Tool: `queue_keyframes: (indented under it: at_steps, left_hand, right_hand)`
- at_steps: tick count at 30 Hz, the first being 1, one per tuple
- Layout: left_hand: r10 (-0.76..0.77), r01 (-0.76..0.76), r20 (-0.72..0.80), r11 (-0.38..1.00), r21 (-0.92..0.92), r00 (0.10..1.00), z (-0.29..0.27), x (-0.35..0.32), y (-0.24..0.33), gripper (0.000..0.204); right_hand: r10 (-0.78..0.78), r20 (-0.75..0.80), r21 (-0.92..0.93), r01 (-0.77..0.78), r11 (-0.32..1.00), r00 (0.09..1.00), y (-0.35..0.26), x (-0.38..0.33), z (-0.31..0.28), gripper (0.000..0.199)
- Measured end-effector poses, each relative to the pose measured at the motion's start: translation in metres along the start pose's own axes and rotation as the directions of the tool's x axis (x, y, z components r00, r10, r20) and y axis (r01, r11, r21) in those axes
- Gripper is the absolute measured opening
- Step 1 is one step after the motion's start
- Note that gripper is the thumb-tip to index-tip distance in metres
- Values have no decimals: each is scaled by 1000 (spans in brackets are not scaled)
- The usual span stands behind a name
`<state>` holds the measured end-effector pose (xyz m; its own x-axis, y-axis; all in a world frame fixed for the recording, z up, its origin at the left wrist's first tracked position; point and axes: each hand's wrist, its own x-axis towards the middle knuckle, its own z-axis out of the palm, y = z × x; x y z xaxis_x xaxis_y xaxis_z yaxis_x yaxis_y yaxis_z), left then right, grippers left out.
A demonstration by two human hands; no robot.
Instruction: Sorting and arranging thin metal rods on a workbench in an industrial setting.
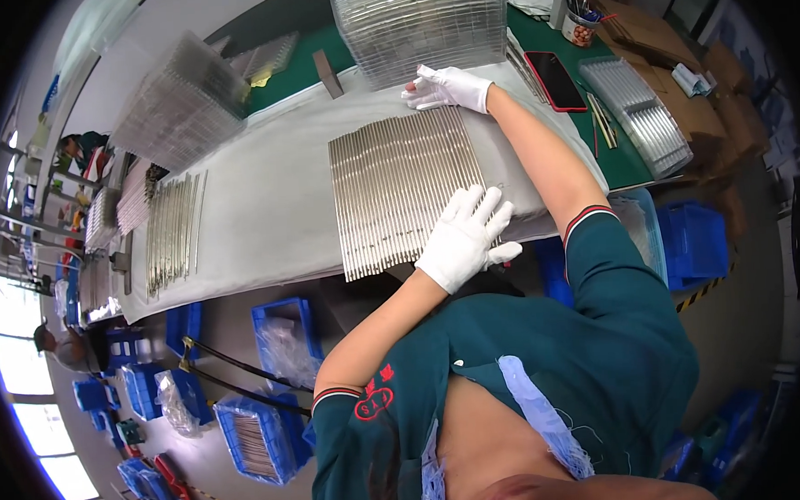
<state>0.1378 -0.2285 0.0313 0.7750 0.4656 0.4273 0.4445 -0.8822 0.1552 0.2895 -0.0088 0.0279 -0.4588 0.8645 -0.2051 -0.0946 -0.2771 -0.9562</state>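
Note:
A broad row of thin silvery metal rods (402, 193) lies side by side on the pale cloth of the table. My left hand (464, 236), in a white glove, rests flat over the near right part of the rods with its fingers spread. Beyond their far right end is my right hand (449, 89), gloved too, fingers stretched out to the left and holding nothing I can see. Just past it stands a stack of clear plastic trays (423, 38) with rods in it. Bare fingertips poke out of the right glove.
A smaller group of rods (172, 227) lies at left, near a leaning clear tray stack (181, 108). A metal block (327, 74) stands at the back. Right are a phone (554, 81), a clear tray (638, 118) and a pen cup (579, 28). Blue bins (261, 436) sit on the floor.

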Motion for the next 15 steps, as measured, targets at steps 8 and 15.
queue_keyframes:
  at_steps: [8, 15]
  left_hand:
    - [-23, 24, 21, 997, -70, 1000, -16, -16, -3, 60]
    - [-185, 183, 26, 980, 79, 982, -41, -54, -20, 66]
  right_hand:
    - [-87, 70, 43, 84, 996, 994, 5, 10, 8, 51]
    - [-79, 132, 45, 74, 996, 988, 6, 51, 62, 49]
